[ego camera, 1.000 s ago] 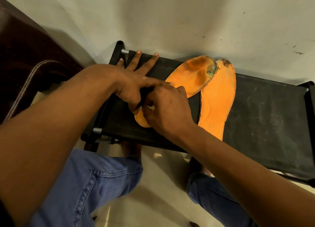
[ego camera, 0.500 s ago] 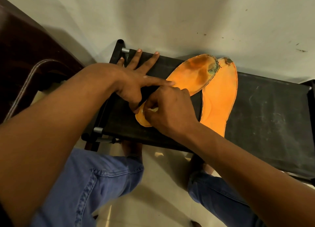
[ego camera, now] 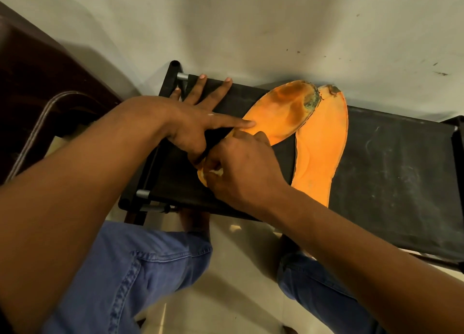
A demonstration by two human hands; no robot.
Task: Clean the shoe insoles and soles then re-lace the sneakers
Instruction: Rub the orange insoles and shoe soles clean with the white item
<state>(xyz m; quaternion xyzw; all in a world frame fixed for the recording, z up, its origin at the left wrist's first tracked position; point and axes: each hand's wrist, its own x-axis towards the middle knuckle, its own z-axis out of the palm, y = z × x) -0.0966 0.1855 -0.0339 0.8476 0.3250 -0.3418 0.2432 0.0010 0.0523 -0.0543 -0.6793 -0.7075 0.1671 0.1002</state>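
Two orange insoles lie on a black fabric stool. The left insole is stained brown with a dark grimy toe and crosses over the cleaner right insole. My left hand rests flat on the stool with fingers spread, its index finger pressing the stained insole's edge. My right hand is closed over the heel end of that insole, pinching a small pale wad against it. No shoes or laces are visible.
The stool stands against a scuffed white wall. A dark wooden piece of furniture is at the left. My knees in blue jeans are below, over a pale tiled floor.
My right hand has shifted slightly along the heel of the stained insole. My left hand keeps pressing in the same spot.
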